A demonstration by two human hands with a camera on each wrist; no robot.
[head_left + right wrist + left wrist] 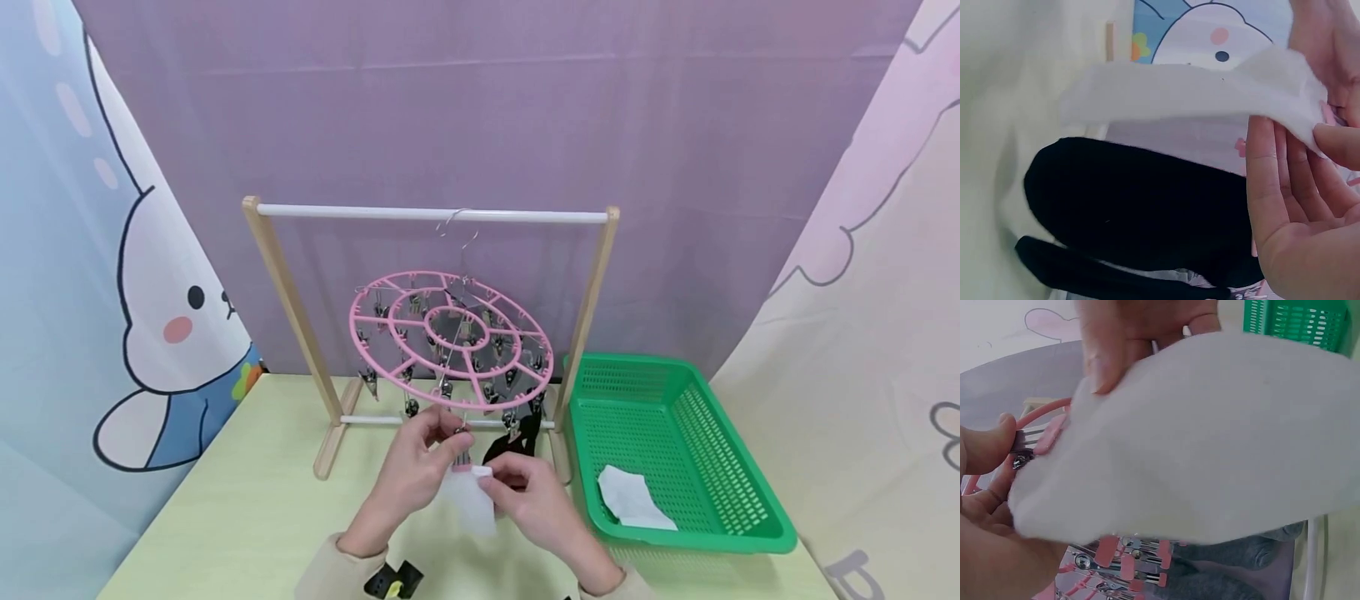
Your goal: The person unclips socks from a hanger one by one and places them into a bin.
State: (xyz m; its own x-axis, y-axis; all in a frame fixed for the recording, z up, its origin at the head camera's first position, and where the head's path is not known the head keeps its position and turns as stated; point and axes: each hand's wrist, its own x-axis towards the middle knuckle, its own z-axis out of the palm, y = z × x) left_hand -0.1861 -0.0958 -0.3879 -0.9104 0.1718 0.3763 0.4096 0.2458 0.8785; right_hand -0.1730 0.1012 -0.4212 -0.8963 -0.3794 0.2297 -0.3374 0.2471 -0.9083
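Observation:
My left hand (408, 467) pinches a metal clip (1038, 437) with pink tips, which hangs from the near rim of a round pink drying hanger (450, 393). Between thumb and fingers, my right hand (536, 504) holds the top edge of a white sock (474, 504). That edge lies at the clip's pink tips; whether they grip it I cannot tell. In the left wrist view the white sock spreads wide and hides part of the hanger. Black socks (1141, 206) hang beside my right hand.
A wooden stand with a white bar (360, 212) carries the hanger. Several other clips dangle from its rings, and grey socks (1229, 575) hang on the far side. To the right stands a green basket (738, 458) with another white sock (633, 498) inside.

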